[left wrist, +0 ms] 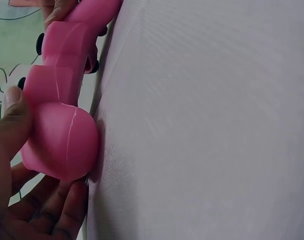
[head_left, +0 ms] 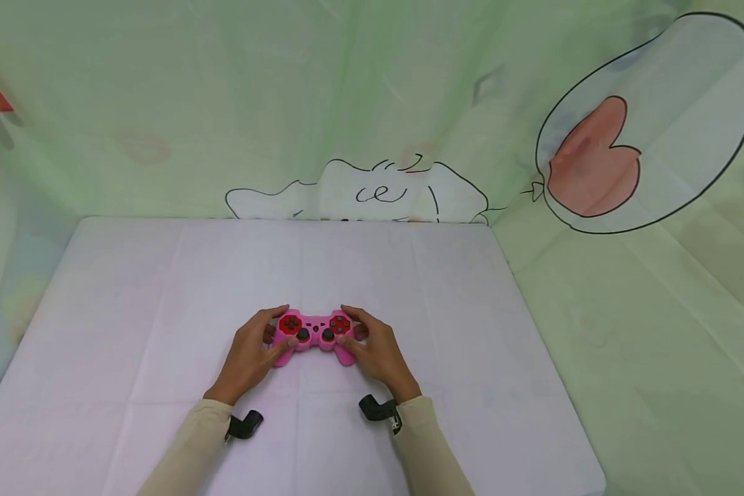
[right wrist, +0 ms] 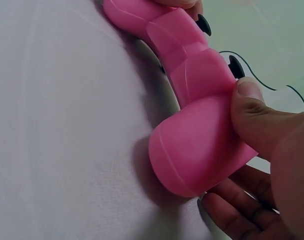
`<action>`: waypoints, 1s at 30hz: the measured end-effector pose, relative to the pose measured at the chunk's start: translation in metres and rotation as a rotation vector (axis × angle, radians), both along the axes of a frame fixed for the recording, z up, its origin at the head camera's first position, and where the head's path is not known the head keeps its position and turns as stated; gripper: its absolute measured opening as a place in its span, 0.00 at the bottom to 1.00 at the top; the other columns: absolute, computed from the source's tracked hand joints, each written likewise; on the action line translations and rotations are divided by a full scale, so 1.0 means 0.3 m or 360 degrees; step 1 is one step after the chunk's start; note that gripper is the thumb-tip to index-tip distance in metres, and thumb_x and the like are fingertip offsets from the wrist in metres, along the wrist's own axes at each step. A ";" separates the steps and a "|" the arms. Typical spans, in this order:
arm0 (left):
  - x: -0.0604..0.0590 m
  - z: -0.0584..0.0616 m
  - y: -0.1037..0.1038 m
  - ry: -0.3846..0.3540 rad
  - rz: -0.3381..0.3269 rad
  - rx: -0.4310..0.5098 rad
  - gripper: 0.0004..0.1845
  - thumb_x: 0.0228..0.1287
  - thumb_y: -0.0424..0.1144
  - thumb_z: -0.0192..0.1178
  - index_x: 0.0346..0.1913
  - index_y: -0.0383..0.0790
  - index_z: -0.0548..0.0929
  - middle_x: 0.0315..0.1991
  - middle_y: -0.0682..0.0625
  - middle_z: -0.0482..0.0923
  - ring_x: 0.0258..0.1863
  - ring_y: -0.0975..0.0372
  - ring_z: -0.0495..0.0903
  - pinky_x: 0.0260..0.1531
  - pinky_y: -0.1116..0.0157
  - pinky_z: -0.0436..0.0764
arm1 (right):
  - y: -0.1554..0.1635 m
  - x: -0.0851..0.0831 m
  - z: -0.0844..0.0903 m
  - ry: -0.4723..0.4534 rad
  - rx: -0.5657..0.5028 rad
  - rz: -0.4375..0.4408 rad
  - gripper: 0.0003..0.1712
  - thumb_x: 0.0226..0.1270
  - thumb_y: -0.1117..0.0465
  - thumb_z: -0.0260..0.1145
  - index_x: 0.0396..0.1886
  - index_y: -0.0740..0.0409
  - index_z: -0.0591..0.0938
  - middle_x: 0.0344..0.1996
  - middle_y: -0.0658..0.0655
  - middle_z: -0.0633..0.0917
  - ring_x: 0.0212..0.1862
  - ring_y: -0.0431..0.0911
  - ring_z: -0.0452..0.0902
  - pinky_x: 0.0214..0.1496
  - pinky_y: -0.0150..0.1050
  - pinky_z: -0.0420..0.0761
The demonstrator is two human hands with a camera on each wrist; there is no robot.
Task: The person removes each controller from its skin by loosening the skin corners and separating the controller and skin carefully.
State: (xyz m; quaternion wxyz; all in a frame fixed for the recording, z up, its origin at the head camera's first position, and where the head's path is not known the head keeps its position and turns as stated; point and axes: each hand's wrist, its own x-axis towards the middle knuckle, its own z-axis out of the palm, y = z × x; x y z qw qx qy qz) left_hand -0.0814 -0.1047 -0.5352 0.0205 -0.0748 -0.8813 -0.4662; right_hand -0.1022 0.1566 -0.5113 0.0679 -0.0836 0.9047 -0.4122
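A pink game controller (head_left: 315,332) with red button panels and two black thumbsticks is held between both hands, at or just above the white tabletop. My left hand (head_left: 249,355) grips its left side, the thumb near the left stick and the fingers round the outer edge. On the other side my right hand (head_left: 379,350) holds the right handle, thumb close to the right stick. In the left wrist view the rounded pink handle (left wrist: 64,142) sits between thumb and curled fingers. The right wrist view shows the other handle (right wrist: 197,147) pinched likewise, with some fingertips hidden behind it.
A white cloth (head_left: 161,331) with fold lines covers the table. Green printed sheets (head_left: 254,89) hang behind it and to the right, with a balloon drawing bearing a red heart (head_left: 595,165). Black wrist mounts (head_left: 245,424) are strapped at both sleeves.
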 end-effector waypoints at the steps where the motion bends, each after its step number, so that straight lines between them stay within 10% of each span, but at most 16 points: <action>1: -0.001 -0.001 -0.001 -0.0005 0.0003 0.0006 0.37 0.64 0.45 0.77 0.74 0.42 0.76 0.54 0.46 0.84 0.43 0.60 0.81 0.47 0.61 0.84 | 0.000 -0.001 0.000 -0.0007 -0.0007 -0.0001 0.36 0.67 0.56 0.78 0.74 0.43 0.78 0.64 0.52 0.86 0.47 0.43 0.80 0.52 0.37 0.82; 12: -0.005 0.007 0.001 -0.0087 0.0049 0.0088 0.37 0.61 0.45 0.79 0.72 0.46 0.78 0.47 0.46 0.83 0.39 0.60 0.78 0.37 0.69 0.78 | 0.000 -0.003 -0.001 -0.0013 -0.0068 -0.0019 0.35 0.66 0.56 0.79 0.73 0.43 0.80 0.63 0.53 0.87 0.44 0.42 0.81 0.46 0.32 0.82; 30: -0.016 0.047 0.022 0.0088 0.0115 0.0130 0.38 0.54 0.33 0.83 0.69 0.47 0.78 0.48 0.48 0.82 0.37 0.59 0.78 0.34 0.70 0.80 | 0.001 0.007 0.011 0.0143 -0.0210 -0.0105 0.39 0.59 0.61 0.83 0.70 0.37 0.81 0.61 0.43 0.87 0.50 0.45 0.83 0.55 0.41 0.84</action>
